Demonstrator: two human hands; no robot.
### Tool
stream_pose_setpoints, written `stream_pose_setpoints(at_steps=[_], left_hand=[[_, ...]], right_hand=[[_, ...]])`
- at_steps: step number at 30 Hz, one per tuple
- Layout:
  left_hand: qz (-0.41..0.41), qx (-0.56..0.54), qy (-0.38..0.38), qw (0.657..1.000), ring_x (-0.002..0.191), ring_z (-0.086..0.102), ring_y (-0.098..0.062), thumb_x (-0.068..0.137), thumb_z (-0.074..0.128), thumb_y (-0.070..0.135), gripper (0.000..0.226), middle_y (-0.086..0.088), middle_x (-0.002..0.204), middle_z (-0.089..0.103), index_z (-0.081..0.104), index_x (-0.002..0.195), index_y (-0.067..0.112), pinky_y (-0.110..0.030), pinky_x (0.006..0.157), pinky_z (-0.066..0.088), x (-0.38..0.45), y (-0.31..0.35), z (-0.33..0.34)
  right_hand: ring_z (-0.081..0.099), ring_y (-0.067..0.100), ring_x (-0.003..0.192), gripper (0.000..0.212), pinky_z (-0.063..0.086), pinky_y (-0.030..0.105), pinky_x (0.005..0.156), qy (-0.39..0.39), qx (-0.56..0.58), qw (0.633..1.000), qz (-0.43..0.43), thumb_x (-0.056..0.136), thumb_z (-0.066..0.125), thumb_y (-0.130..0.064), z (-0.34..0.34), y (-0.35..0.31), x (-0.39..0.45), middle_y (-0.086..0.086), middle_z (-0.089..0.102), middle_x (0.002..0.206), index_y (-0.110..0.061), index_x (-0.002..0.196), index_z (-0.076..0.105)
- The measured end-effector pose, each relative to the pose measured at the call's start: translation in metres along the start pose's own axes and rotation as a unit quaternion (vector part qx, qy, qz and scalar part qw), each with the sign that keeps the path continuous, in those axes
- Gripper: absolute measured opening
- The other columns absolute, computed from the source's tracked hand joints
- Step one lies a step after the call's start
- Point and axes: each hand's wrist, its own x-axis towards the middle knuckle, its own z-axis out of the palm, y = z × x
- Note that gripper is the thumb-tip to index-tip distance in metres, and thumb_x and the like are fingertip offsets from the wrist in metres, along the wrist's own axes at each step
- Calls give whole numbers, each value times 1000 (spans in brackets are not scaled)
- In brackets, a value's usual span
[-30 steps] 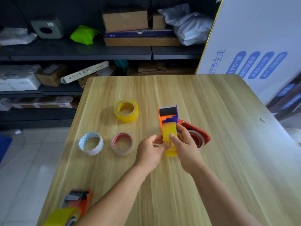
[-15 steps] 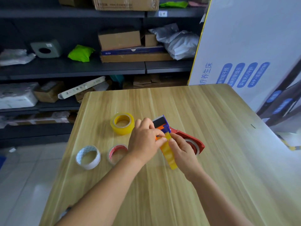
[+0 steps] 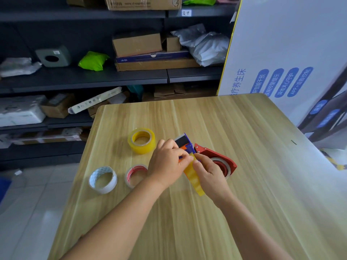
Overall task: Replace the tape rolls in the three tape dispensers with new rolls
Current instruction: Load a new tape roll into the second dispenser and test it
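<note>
An orange and blue tape dispenser [image 3: 185, 143] with a yellow tape roll [image 3: 194, 178] sits mid-table between my hands. My left hand [image 3: 166, 162] grips its front and pinches the tape end. My right hand [image 3: 210, 173] holds the roll side, thumb on the yellow tape. A red tape dispenser [image 3: 216, 158] with a clear roll lies right behind my right hand. To the left lie three loose rolls: a yellow one [image 3: 141, 140], a red-cored one [image 3: 136, 175] and a white one [image 3: 102, 179].
The wooden table [image 3: 244, 166] has its left edge close to the loose rolls, with tiled floor below. Dark shelves [image 3: 84, 77] with boxes and bags stand behind. A large white printed board [image 3: 285, 53] leans at the far right.
My left hand moved up from beside the roll onto the dispenser's front. The dispenser tilted to the left. My head rose, so the third dispenser at the table's near left corner left the view.
</note>
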Motion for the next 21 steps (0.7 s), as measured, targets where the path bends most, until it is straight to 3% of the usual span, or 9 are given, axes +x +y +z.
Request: stream_pose_setpoints(at_steps=[6,10,13,17,21], left_hand=[[-44,-2,39,998,83,50,-25,82,63,23,17,-1,76,54,72,70,15,-37,66,49,-5,3,8],[-55,31,19,998,98,50,-26,93,50,21,22,-6,95,56,68,88,10,-37,75,45,-4,2,6],[-71,42,-5,997,104,50,-26,97,43,21,26,-8,106,52,65,97,8,-36,74,42,2,-2,-1],[-104,67,-82,989,95,58,-30,96,45,19,25,-11,107,52,65,98,6,-32,73,40,11,-3,-14],[-159,-3,-121,980,88,59,-32,95,43,17,28,-13,100,53,66,85,4,-33,72,43,16,-8,-19]], right_hand=[[59,4,91,35,45,21,76,-11,-64,998,-3,97,47,-34,3,-2,-3,-7,66,97,-29,130,53],[57,4,79,30,43,21,65,-12,-75,997,3,95,47,-29,3,-4,-2,-7,63,86,-29,124,56],[51,4,66,29,34,19,56,-3,-97,995,12,92,46,-23,4,-7,4,-11,55,71,-26,118,59],[56,10,70,26,39,26,58,0,-155,988,16,90,46,-29,4,-13,10,-6,60,77,-26,110,62],[60,14,80,28,44,28,65,-1,-179,984,19,89,49,-39,6,-14,11,-4,66,91,-26,108,64]])
